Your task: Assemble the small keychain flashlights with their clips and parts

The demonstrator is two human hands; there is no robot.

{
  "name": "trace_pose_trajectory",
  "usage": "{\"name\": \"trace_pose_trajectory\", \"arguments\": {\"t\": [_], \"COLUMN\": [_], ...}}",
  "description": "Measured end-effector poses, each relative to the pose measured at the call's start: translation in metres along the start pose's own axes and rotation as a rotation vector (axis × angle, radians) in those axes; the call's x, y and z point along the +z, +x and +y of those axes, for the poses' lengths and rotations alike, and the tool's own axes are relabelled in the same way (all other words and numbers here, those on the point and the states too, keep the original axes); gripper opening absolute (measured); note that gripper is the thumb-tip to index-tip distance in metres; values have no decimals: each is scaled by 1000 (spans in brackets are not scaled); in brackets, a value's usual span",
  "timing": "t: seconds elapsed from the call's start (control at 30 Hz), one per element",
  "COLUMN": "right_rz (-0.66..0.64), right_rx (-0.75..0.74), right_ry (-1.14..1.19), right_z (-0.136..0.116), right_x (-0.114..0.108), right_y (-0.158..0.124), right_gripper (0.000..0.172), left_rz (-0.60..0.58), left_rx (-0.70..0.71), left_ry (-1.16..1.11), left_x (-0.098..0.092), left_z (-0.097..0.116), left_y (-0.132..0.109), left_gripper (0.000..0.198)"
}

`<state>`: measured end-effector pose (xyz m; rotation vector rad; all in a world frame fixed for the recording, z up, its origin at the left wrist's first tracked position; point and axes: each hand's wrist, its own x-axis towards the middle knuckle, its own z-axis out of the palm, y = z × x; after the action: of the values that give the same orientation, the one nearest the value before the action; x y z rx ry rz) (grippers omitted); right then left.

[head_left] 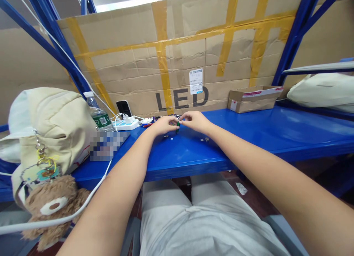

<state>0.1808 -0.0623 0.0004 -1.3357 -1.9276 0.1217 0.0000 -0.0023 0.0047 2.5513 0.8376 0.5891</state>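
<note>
My left hand (pixel 165 125) and my right hand (pixel 195 121) meet over the blue tabletop, fingertips closed in pinches. Between them stands a small dark green piece (pixel 177 128), upright, its exact kind too small to make out. Left fingertips grip it from one side, while those of the right touch its upper part. A small metal piece (pixel 207 139) lies on the table below my right wrist, beside a whitish spot. Near my left hand is another tiny metallic bit (pixel 166 136).
Along the back run a power strip (pixel 125 124) with cables, pens (pixel 147 125) and a phone (pixel 124 108). A water bottle (pixel 99 114) and a beige bag (pixel 55 127) with a plush bear (pixel 55 208) stand left. An open cardboard box (pixel 253 100) sits right, before a tall cardboard panel (pixel 132 71).
</note>
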Motion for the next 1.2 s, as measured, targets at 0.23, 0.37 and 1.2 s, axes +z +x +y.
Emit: {"name": "trace_pose_trajectory", "arguments": {"t": [0.23, 0.37, 1.2], "right_rz": [-15, 0, -833], "right_rx": [-5, -27, 111], "right_ry": [-26, -55, -188], "right_z": [3, 7, 17], "right_x": [7, -11, -56], "right_y": [2, 3, -14], "right_gripper": [28, 31, 24], "left_rz": [4, 14, 20], "left_rx": [-1, -19, -92], "left_ry": [-27, -81, -25], "left_x": [-1, 1, -1], "left_z": [1, -2, 2], "left_y": [-2, -1, -3], "left_gripper": [32, 34, 32]}}
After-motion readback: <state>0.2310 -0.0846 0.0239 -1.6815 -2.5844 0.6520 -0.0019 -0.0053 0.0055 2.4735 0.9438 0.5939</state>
